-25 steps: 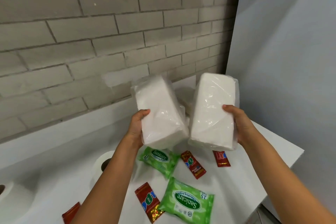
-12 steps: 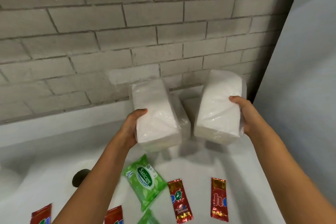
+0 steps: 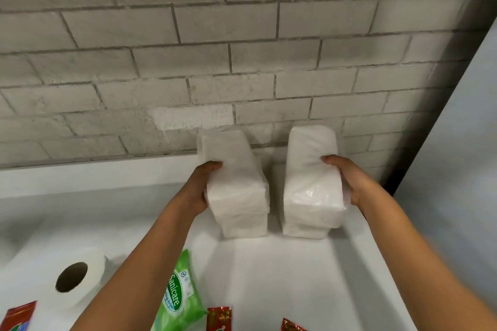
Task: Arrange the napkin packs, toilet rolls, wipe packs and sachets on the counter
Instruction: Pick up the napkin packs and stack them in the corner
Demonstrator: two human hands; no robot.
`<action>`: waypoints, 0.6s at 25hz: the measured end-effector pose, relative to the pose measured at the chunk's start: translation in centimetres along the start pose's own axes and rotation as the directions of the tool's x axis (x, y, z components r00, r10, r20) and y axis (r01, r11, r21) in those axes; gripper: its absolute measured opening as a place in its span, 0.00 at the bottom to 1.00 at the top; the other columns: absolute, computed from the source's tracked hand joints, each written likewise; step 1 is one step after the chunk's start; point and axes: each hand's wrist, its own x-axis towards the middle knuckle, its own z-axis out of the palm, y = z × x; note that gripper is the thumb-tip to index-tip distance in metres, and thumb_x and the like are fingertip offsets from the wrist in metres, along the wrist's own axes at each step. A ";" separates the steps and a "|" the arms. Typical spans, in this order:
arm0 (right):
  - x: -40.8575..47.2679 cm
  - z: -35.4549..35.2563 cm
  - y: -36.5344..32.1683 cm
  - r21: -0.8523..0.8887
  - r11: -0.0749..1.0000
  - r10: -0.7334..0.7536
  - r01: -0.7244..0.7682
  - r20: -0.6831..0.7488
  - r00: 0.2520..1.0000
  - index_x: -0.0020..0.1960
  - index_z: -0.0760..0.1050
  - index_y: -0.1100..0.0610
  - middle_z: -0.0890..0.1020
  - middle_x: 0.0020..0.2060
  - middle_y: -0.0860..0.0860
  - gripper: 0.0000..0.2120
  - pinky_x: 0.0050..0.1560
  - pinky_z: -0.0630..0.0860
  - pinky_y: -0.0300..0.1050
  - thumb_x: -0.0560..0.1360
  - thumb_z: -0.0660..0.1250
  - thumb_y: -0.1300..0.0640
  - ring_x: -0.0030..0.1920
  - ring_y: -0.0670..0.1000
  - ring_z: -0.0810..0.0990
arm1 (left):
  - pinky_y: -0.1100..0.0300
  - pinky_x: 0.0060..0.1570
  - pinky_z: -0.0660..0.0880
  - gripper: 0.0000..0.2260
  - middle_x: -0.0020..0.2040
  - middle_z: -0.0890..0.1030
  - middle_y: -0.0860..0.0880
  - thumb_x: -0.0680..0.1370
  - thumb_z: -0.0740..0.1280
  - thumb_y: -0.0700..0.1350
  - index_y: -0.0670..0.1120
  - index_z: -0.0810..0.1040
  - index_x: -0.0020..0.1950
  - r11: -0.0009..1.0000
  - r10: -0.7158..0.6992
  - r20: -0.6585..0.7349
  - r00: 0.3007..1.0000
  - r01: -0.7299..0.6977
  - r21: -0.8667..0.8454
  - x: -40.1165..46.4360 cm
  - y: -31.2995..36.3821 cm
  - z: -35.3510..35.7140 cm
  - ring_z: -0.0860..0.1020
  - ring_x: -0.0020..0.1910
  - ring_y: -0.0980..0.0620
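My left hand (image 3: 200,188) grips a white napkin pack (image 3: 236,180) that sits on top of another napkin pack (image 3: 246,226) at the back of the white counter (image 3: 282,277). My right hand (image 3: 347,183) grips a second white napkin pack (image 3: 312,169), which rests on a lower pack (image 3: 304,228) beside the first stack. Both stacks stand close to the brick wall. A toilet roll (image 3: 72,285) lies at the lower left. A green wipe pack (image 3: 180,295) lies under my left forearm. Red sachets (image 3: 219,320) show along the bottom edge.
A grey brick wall (image 3: 242,62) with a white ledge (image 3: 80,174) runs behind the counter. A plain grey panel (image 3: 462,169) closes off the right side. Another red sachet (image 3: 18,317) lies at the bottom left, and one (image 3: 291,326) at the bottom right.
Both hands have moved the two napkin packs forward and down, from mid-air onto the packs lying by the wall. The view has tilted closer to the wall.
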 end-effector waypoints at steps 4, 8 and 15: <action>2.7 -0.1 0.1 -0.033 0.998 0.058 -0.058 0.017 0.998 0.54 0.75 0.58 0.82 0.45 0.57 0.15 0.43 0.77 0.48 0.72 0.66 0.50 0.45 0.57 0.81 | 0.54 0.40 0.77 0.14 0.45 0.81 0.42 0.74 0.64 0.45 0.42 0.75 0.58 0.992 -0.121 -0.014 0.992 0.122 0.033 1.8 0.0 0.5 0.80 0.43 0.44; 4.9 0.3 0.8 -0.102 0.989 0.102 -0.107 -0.058 0.993 0.54 0.72 0.60 0.80 0.42 0.56 0.18 0.40 0.75 0.45 0.71 0.67 0.48 0.42 0.55 0.79 | 0.56 0.39 0.79 0.14 0.41 0.84 0.44 0.74 0.64 0.44 0.42 0.76 0.58 0.991 -0.131 -0.010 0.991 0.132 0.037 3.8 -0.2 0.3 0.83 0.39 0.46; 6.8 0.0 1.5 -0.174 0.978 0.111 -0.114 -0.027 0.993 0.44 0.73 0.54 0.78 0.41 0.54 0.11 0.39 0.72 0.44 0.72 0.65 0.46 0.41 0.53 0.77 | 0.61 0.31 0.80 0.08 0.34 0.85 0.46 0.75 0.62 0.44 0.43 0.78 0.49 0.991 -0.132 0.005 0.991 0.131 0.013 5.2 -0.3 0.4 0.84 0.31 0.49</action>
